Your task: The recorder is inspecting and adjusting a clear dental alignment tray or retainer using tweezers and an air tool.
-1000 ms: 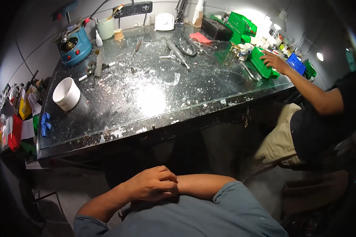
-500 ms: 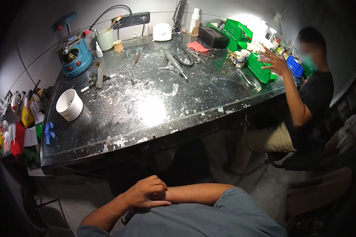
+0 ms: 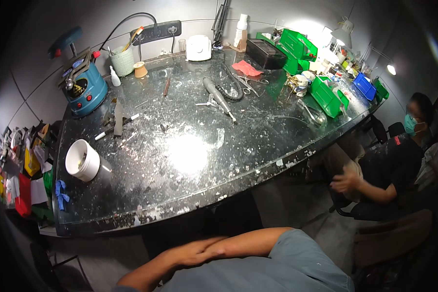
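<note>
My left hand [image 3: 192,250] lies across my right hand [image 3: 213,250] in front of my grey shirt, below the table's near edge. The two overlap, and their fingers are partly hidden and smeared, so neither hand's grip can be made out. No tool shows in either one. Up on the black table [image 3: 146,194], a grey rotary handpiece [image 3: 220,100] with a coiled cord rests near the middle. Left of it are a brown stick-like tool [image 3: 167,86] and a white pen [image 3: 117,126]. A white tub [image 3: 82,161] stands at the left, with something dark inside.
A blue machine [image 3: 85,87] stands at the back left; a crumpled blue scrap [image 3: 61,194] lies below the tub. Green bins [image 3: 326,97], a black box [image 3: 266,53] and scissors [image 3: 248,86] are to the right. A masked person [image 3: 389,160] sits at the right.
My left hand has slid from my right wrist to lie over the right hand, its fingers less curled. The seated person has leaned back, lowering a raised hand. The view has shifted slightly.
</note>
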`<state>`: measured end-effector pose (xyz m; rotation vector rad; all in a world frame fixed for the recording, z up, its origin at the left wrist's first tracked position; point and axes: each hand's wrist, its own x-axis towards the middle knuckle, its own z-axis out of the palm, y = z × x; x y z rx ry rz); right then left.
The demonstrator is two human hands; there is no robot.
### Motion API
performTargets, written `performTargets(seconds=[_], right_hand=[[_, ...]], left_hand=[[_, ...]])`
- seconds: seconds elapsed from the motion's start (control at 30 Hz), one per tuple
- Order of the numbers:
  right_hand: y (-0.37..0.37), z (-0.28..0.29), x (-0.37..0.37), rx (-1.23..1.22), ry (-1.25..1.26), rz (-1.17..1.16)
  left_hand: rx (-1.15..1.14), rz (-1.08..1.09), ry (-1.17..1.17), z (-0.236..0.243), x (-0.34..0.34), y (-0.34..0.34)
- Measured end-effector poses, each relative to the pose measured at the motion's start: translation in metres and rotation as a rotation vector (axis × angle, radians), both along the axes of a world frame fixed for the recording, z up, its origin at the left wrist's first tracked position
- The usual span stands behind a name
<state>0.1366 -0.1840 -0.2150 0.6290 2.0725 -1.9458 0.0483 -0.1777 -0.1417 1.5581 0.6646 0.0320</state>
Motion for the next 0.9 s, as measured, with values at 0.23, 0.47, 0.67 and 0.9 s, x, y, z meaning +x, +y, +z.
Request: performTargets(seconds=[0.23, 0.47, 0.67, 0.9], right_hand=[[0.018, 0.025, 0.007, -0.051, 0.007, -0.011], [0.037, 0.089, 0.001, -0.011, 0.009, 0.035], [0.046, 0.193, -0.013, 0.089, -0.017, 0.035], [0.054, 0.294, -0.043, 0.223, 0.0, 0.073]], left_hand=[[0.275, -0.189, -0.233, 0.043, 0.091, 0.044], [0.331, -0.285, -0.328, 0.13, 0.051, 0.071], [0.253, 0.046, -0.149, 0.258, -0.012, 0.071], [0.658, 0.274, -0.304, 0.338, -0.039, 0.049]])
